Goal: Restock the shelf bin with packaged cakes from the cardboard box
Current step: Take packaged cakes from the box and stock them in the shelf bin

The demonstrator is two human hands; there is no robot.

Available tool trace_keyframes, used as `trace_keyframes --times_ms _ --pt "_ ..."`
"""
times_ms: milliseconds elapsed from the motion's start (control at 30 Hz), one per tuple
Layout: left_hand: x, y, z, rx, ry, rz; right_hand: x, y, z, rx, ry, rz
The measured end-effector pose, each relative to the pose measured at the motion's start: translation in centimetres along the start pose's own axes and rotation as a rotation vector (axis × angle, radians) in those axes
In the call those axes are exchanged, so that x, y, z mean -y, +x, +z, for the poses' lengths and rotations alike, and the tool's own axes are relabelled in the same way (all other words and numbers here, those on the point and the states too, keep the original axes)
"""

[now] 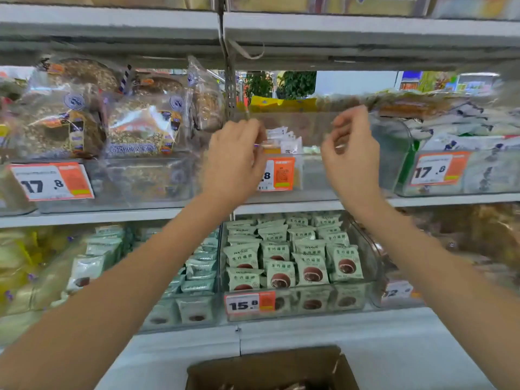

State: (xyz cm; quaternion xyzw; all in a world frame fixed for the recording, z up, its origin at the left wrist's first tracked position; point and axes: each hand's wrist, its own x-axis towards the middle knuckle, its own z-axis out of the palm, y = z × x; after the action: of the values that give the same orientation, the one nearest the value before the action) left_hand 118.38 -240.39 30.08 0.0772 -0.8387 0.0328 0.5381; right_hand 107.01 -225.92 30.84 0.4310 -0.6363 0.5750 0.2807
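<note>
The clear shelf bin (312,175) stands on the middle shelf with an orange price tag on its front. A few white packaged cakes (284,139) lie deep inside it. My left hand (236,159) is raised at the bin's front left, and its curled fingertips pinch the thin front rim. At the bin's front right, my right hand (351,156) hovers with loosely curled fingers and nothing visible in them. The open cardboard box (270,367) sits below at the bottom edge; its contents are barely visible.
Bagged seeded bread (140,128) fills the bin to the left. A bin of green cake packs (295,263) sits on the shelf below. More packaged goods (461,130) lie to the right. An upper shelf (365,32) overhangs the bin.
</note>
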Motion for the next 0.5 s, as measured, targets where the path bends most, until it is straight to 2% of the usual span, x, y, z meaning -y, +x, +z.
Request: trace_keyframes --times_ms 33,100,200,267,333,400,467,500 --pt "-1.1 -2.2 0.0 -0.021 -0.011 0.042 0.0 -2.7 -0.6 -0.024 0.034 -0.027" --pt "-3.5 -7.9 0.5 0.028 -0.023 0.167 -1.2 -9.6 -1.6 0.031 0.010 0.011" --pt "-5.8 -17.9 2.1 0.258 -0.030 0.251 -4.9 -20.8 -2.3 0.371 -0.156 0.253" --pt "-6.8 -24.5 3.2 0.445 -0.058 0.190 -7.7 -27.8 -2.9 0.594 -0.253 0.432" --pt "-7.7 -30.3 3.8 0.673 -0.092 0.059 -10.0 -33.8 -3.6 0.774 -0.309 0.483" --pt "-8.3 -35.2 4.1 0.932 -0.059 -0.106 -11.5 -37.9 -3.9 1.040 -0.357 0.571" --pt "-8.6 -39.4 4.2 1.154 0.023 -0.200 -12.3 -40.9 -3.7 1.337 -0.454 0.666" --pt "-8.6 -41.1 4.1 1.244 0.044 -0.238 -12.6 -42.1 -3.7 1.419 -0.495 0.695"
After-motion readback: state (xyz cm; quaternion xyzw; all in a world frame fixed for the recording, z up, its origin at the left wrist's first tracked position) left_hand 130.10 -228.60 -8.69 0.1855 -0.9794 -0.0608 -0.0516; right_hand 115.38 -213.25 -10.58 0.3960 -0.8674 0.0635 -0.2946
